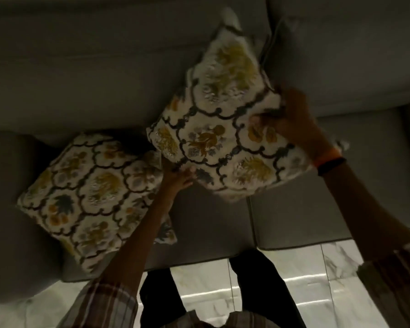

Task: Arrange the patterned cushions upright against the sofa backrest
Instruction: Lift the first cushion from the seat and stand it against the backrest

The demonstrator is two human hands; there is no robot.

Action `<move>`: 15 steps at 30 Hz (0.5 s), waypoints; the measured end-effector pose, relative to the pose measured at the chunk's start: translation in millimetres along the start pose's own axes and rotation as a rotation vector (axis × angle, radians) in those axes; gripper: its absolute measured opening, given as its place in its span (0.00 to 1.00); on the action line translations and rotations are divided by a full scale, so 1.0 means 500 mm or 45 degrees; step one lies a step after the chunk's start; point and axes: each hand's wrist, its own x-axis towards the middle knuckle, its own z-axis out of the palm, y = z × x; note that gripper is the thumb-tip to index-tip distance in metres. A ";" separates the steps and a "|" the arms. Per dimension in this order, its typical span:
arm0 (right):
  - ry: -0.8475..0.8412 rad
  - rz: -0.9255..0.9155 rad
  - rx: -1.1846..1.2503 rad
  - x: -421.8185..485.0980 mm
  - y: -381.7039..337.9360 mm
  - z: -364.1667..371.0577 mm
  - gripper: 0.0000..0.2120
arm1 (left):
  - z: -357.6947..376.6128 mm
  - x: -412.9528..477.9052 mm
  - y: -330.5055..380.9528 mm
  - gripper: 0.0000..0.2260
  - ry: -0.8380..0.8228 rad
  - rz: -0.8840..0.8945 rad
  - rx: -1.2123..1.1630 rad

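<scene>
A cream cushion with a dark lattice and yellow flowers [220, 119] is held tilted in the air in front of the grey sofa backrest [81, 74]. My right hand [291, 117] grips its right edge, thumb on the front. My left hand [178, 178] holds its lower left edge from beneath. A second cushion of the same pattern [92, 195] lies flat and askew on the left seat, partly under my left forearm.
A plain grey cushion [279, 43] stands against the backrest behind the held one. The sofa armrest [7, 185] is at the left. The seat [317, 209] has a gap between two sections. Glossy marble floor [317, 292] and my dark-trousered legs lie below.
</scene>
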 end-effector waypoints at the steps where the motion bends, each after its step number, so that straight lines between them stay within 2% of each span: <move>1: -0.088 -0.074 -0.085 0.023 0.018 -0.005 0.34 | 0.035 0.022 -0.009 0.17 -0.070 -0.037 0.021; 3: -0.212 -0.245 -0.279 0.063 0.039 0.003 0.30 | 0.094 0.050 -0.003 0.23 -0.148 -0.116 0.072; 5: -0.326 -0.414 -0.500 0.095 0.070 0.025 0.25 | 0.145 0.084 0.005 0.27 -0.117 -0.225 0.171; 8: -0.406 -0.501 -0.669 0.115 0.143 0.066 0.22 | 0.197 0.129 0.021 0.52 -0.021 -0.334 0.343; 9: -0.385 -0.471 -0.678 0.121 0.173 0.071 0.23 | 0.209 0.136 0.026 0.54 0.018 -0.301 0.389; 12: -0.006 -0.407 -0.595 0.126 0.242 0.055 0.29 | 0.235 0.155 0.055 0.42 0.197 0.057 0.475; 13: 0.159 -0.372 -0.553 0.117 0.259 0.043 0.34 | 0.237 0.167 0.063 0.40 0.231 0.134 0.443; 15: 0.358 -0.167 -0.360 0.086 0.290 0.020 0.45 | 0.240 0.183 0.069 0.37 0.237 0.239 0.378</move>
